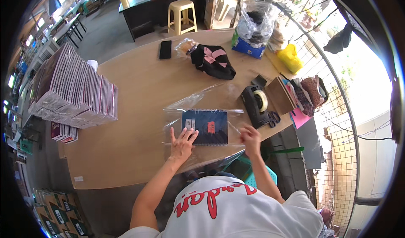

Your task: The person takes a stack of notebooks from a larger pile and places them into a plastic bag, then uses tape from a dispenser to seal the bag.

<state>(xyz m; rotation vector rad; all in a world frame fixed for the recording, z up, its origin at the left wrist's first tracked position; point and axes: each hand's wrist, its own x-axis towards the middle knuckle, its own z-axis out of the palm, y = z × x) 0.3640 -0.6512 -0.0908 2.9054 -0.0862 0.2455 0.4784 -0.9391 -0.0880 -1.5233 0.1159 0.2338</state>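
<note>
- Notebook point(205, 127), dark blue, lies inside a clear plastic sleeve point(198, 103) on the wooden table point(126, 153).
- Left hand point(182, 143) presses flat on it, fingers spread apart.
- Right hand point(250, 137) pinches the sleeve's edge.

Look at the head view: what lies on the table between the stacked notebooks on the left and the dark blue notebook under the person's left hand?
Only bare wooden table separates the stacked notebooks from the dark blue notebook, as the head view shows.
</note>
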